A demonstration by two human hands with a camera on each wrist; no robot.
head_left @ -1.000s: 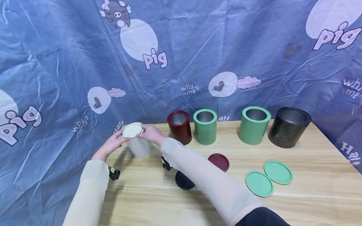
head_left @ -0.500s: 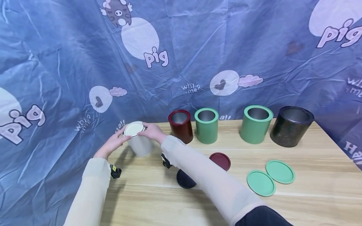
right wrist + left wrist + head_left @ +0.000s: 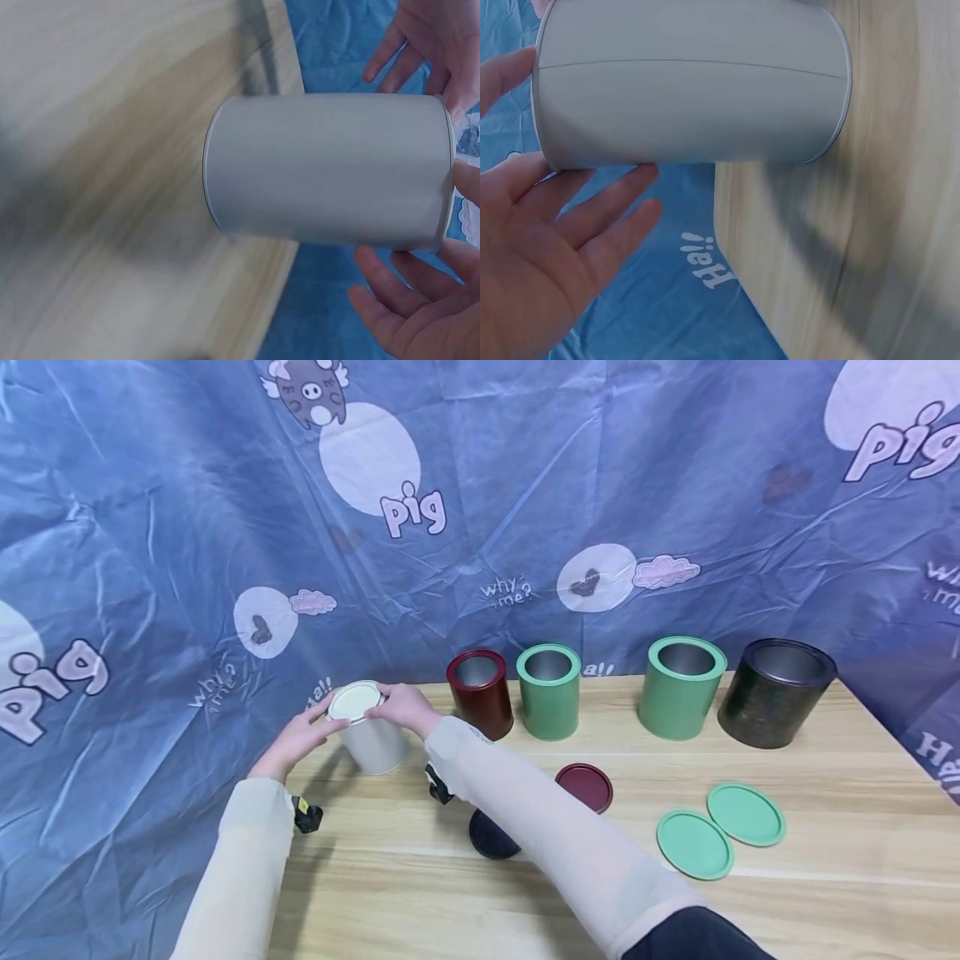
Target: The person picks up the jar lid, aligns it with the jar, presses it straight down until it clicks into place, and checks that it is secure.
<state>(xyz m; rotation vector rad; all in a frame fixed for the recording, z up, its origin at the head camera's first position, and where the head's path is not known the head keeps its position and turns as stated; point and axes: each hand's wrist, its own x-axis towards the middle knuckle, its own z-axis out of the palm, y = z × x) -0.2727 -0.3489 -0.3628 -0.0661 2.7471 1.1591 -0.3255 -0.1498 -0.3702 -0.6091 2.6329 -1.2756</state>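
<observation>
In the head view, a white can (image 3: 372, 752) stands upright at the back left of the table, a white lid (image 3: 355, 702) on its top. My left hand (image 3: 296, 742) grips the left side of the lidded rim, thumb on the near edge. Opposite it, my right hand (image 3: 407, 708) holds the right side, thumb likewise at the edge. The left wrist view has the can's plain grey-white wall (image 3: 690, 105) with a seam along it; the left fingertips (image 3: 649, 172) touch that wall. From the right wrist, both hands appear around the lidded end.
A dark red can (image 3: 483, 706), two green cans (image 3: 550, 710) and a black can (image 3: 768, 710) stand lidless along the back. Before them lie a dark red lid (image 3: 585, 788), two green lids (image 3: 694, 845) and a black lid (image 3: 491, 837), partly behind the right sleeve. A blue curtain (image 3: 480, 527) hangs behind.
Both hands keep their hold at the top of the white can, which stays in place. Only the head view shifts slightly.
</observation>
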